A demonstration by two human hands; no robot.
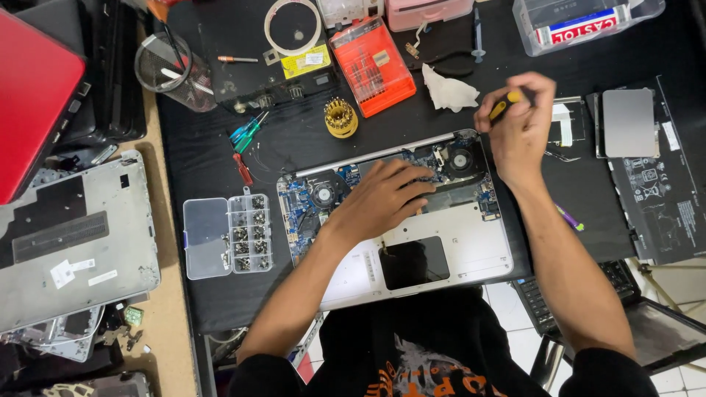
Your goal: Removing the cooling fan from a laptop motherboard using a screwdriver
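Opened laptop (441, 242) at frame centre on the dark surface (294, 147), bottom cover off, board and fans exposed. Left hand (382, 198) lies flat, fingers open, on the board. Right hand (518, 121) grips a screwdriver (504, 106) at the upper right corner (tip hidden). Screw box (226, 237) left; teardown looks partway.

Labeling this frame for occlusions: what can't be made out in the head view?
- Screwdriver tip: hidden by the right hand; only the yellow-black handle shows.
- Board area of the opened laptop: covered by the left hand.
- Small parts in the clear compartment box: too small to identify.
- Red laptop: cut off by the left edge.
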